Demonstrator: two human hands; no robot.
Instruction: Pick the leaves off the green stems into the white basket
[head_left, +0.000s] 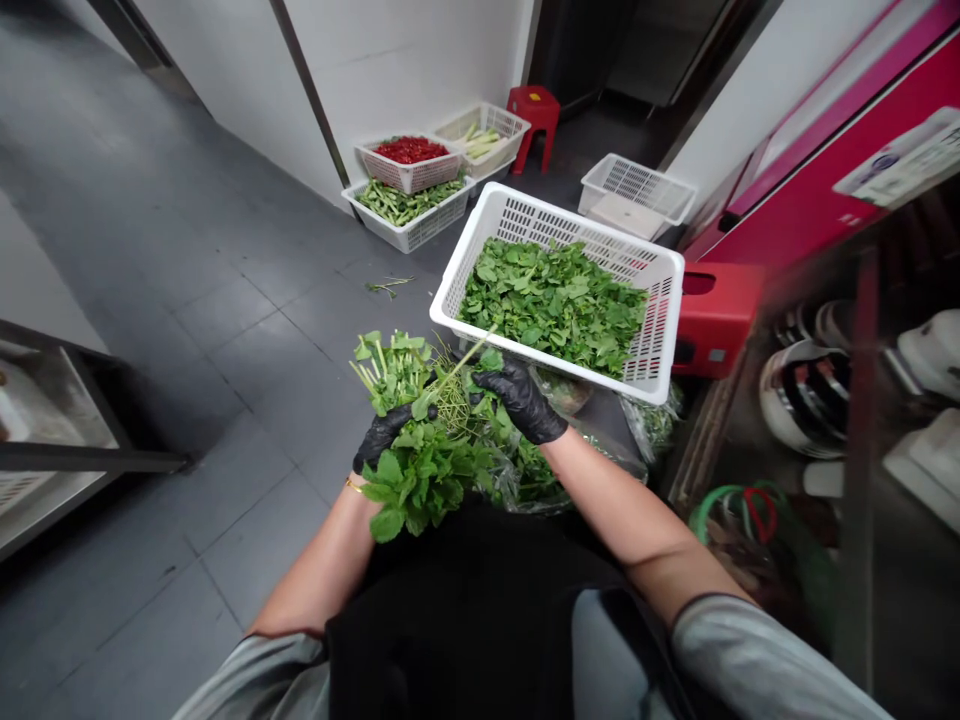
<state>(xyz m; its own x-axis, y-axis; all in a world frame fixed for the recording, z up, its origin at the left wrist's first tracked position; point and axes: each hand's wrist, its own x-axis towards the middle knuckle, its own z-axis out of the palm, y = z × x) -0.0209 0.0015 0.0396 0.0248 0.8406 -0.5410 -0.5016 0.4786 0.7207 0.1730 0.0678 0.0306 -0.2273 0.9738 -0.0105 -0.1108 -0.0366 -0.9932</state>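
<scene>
The left hand (384,435), in a black glove, was closed around a bunch of leafy greens (431,470). Cut stems fanned out at the bunch's eleven o'clock, and broad leaves spilled over the wrist side toward six. A gold-coloured bracelet (352,485) circled the left wrist.

Toward three o'clock from the bunch, the right hand (525,400), also gloved in black, had its fingers bent and clamped on a leafy sprig (491,358). The two hands stood apart, with thin tangled stems (452,405) between them.

A large white basket (469,255) sat between one and two o'clock of the bunch, its near rim just beyond the right hand. Loose green leaves (551,300) covered its bottom — none heaped over the rim. Past it, between two and three, was a red stool (720,315). At four o'clock, close to the bunch, clear plastic (517,490) lay around more greens.

Farther off at twelve, a basket of red produce (409,150) rested on a basket of green cut pieces (405,205); pale stalks (480,140) lay in another toward half past twelve. A few stray stems (390,287) lay on the grey floor (247,400) — also at twelve, but nearer.
</scene>
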